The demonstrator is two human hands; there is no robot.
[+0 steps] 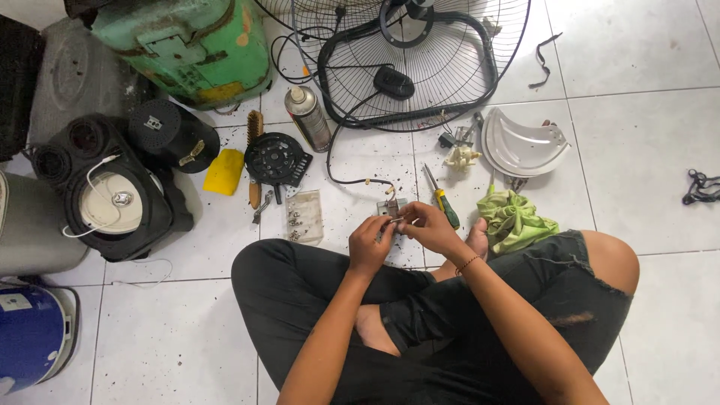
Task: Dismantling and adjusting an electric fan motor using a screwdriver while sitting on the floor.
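We pinch the small grey metal part (391, 208) between both hands, left hand (369, 241) and right hand (427, 225) closed on it, just below the fan grille (409, 64); we should probably steady it and avoid tugging its black cable (346, 178).

I'm seeing bright, even daylight glaring softly off the tiles (652, 142); shadows are lying faint, edges are bending slightly.

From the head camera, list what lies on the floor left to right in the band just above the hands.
Black speaker box → yellow block → black round fan part → clear bag of screws → small grey part in both hands → green-handled screwdriver → green cloth → black strap.
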